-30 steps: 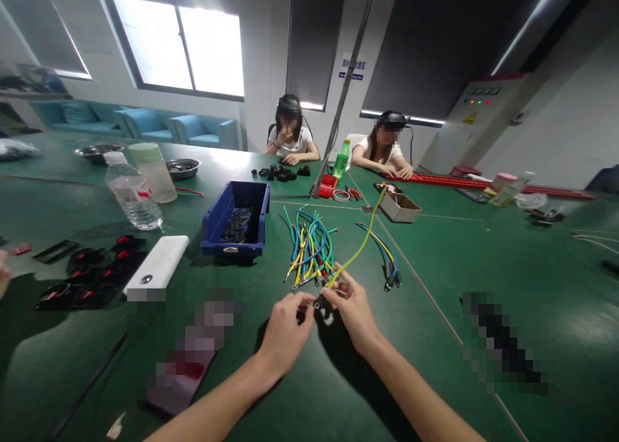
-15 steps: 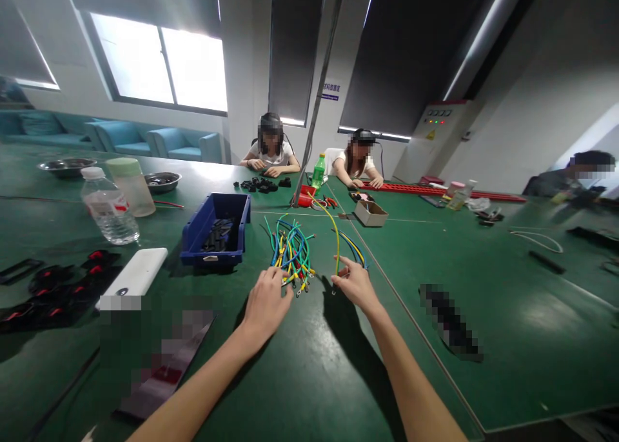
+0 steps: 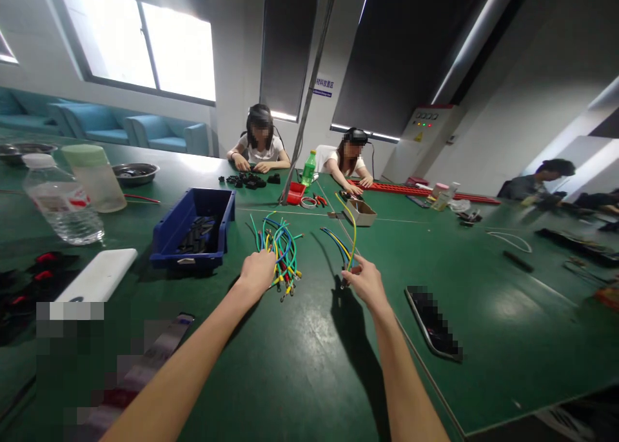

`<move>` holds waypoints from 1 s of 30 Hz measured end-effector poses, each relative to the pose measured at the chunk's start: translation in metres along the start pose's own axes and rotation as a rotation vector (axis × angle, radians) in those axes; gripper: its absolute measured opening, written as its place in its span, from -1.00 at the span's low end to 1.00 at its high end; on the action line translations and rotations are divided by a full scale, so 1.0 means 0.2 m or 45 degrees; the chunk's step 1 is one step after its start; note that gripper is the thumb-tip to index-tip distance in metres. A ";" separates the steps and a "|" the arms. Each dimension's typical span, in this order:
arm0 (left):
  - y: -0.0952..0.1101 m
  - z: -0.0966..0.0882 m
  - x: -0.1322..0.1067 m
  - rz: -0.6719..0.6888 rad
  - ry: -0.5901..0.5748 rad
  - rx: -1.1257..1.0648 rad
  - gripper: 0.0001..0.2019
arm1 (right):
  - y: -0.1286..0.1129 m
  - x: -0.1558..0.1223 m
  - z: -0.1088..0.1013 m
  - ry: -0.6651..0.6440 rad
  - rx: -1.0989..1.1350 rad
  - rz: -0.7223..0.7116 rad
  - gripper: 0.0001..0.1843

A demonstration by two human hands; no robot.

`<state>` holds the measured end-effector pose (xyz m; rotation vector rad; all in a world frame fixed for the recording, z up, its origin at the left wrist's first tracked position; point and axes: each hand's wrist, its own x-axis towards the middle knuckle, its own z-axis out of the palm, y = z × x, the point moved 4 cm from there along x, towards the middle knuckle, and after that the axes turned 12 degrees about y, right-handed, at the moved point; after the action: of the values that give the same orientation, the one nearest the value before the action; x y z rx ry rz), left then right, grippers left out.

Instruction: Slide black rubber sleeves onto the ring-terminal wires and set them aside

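Note:
My left hand [image 3: 258, 271] reaches forward, its fingers curled down onto the near edge of a loose pile of green, blue and yellow wires [image 3: 279, 243] with metal terminals. My right hand [image 3: 366, 281] is closed in a pinch on the lower end of a yellow-green wire [image 3: 354, 230], which arcs up and away from it. A few blue and yellow wires [image 3: 334, 241] lie on the green table [image 3: 309, 364] just left of that hand. The two hands are well apart.
A blue bin [image 3: 167, 235] of black parts sits left of the pile, with a water bottle [image 3: 60, 200], tumbler [image 3: 94, 177] and white power bank [image 3: 99, 275] beyond. A phone [image 3: 432, 322] lies right. Cardboard box [image 3: 360, 213], slanted pole [image 3: 302, 126] and two seated people are across.
My hands have parted: the left went to the wire pile and the right drew the yellow-green wire rightwards. The small black part seen between them before is out of sight. My view swung right.

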<state>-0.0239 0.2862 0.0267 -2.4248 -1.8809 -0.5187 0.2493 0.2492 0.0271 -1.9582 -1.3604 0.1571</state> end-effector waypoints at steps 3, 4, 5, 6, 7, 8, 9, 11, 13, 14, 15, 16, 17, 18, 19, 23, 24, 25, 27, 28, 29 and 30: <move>0.02 0.01 0.00 0.027 0.003 -0.051 -0.75 | 0.02 0.01 -0.02 0.015 -0.079 0.013 -0.47; 0.02 0.01 0.00 0.026 0.010 -0.066 -0.74 | 0.02 0.01 -0.02 0.018 -0.101 0.019 -0.48; 0.03 0.01 0.00 0.025 0.015 -0.078 -0.73 | 0.03 0.01 -0.02 0.016 -0.120 0.022 -0.49; 0.03 0.01 0.00 0.017 0.021 -0.089 -0.72 | 0.03 0.02 -0.02 0.013 -0.141 0.027 -0.50; 0.04 0.00 0.00 0.002 0.033 -0.103 -0.72 | 0.04 0.02 -0.02 0.013 -0.164 0.033 -0.50; 0.05 0.00 0.00 -0.021 0.052 -0.120 -0.72 | 0.04 0.02 -0.01 0.014 -0.188 0.038 -0.49; 0.05 -0.01 0.00 -0.055 0.079 -0.142 -0.73 | 0.05 0.02 -0.01 0.017 -0.215 0.042 -0.48; 0.07 -0.04 0.00 -0.143 0.147 -0.205 -0.76 | 0.05 0.02 0.00 0.020 -0.268 0.046 -0.46; 0.08 -0.08 0.00 -0.227 0.210 -0.288 -0.78 | 0.04 0.02 0.01 0.006 -0.320 0.046 -0.45; 0.08 -0.09 0.00 -0.264 0.237 -0.337 -0.78 | 0.04 0.02 0.02 -0.009 -0.344 0.043 -0.46; 0.08 -0.11 0.00 -0.296 0.267 -0.395 -0.79 | 0.03 0.01 0.02 -0.024 -0.367 0.040 -0.47; 0.08 -0.12 0.00 -0.326 0.300 -0.464 -0.80 | 0.02 0.00 0.03 -0.038 -0.388 0.036 -0.48; 0.08 -0.14 0.00 -0.353 0.338 -0.540 -0.81 | 0.01 0.00 0.03 -0.047 -0.406 0.030 -0.49; 0.08 -0.15 0.00 -0.378 0.379 -0.622 -0.82 | 0.01 -0.01 0.04 -0.053 -0.422 0.022 -0.51; 0.08 -0.17 0.00 -0.400 0.422 -0.708 -0.84 | 0.00 -0.02 0.04 -0.057 -0.437 0.015 -0.52; 0.06 -0.24 -0.02 -0.442 0.606 -1.031 -0.88 | -0.02 -0.04 0.05 -0.052 -0.497 -0.015 -0.57; 0.06 -0.26 -0.03 -0.437 0.648 -1.109 -0.89 | -0.02 -0.04 0.05 -0.051 -0.506 -0.021 -0.58; 0.06 -0.29 -0.05 -0.428 0.684 -1.183 -0.89 | -0.02 -0.05 0.05 -0.049 -0.511 -0.027 -0.58; 0.06 -0.32 -0.11 -0.418 0.731 -1.305 -0.88 | -0.02 -0.05 0.05 -0.045 -0.517 -0.026 -0.58; 0.06 -0.33 -0.16 -0.421 0.743 -1.347 -0.87 | -0.01 -0.05 0.05 -0.043 -0.518 -0.019 -0.56; 0.05 -0.34 -0.21 -0.425 0.741 -1.374 -0.86 | -0.01 -0.05 0.05 -0.041 -0.518 -0.013 -0.54; 0.05 -0.33 -0.27 -0.434 0.731 -1.385 -0.84 | 0.00 -0.05 0.05 -0.037 -0.517 -0.011 -0.51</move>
<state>-0.0419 0.2190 0.0755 -1.8515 -1.9592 -2.4517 0.2397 0.2468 0.0176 -2.2870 -1.5089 -0.1049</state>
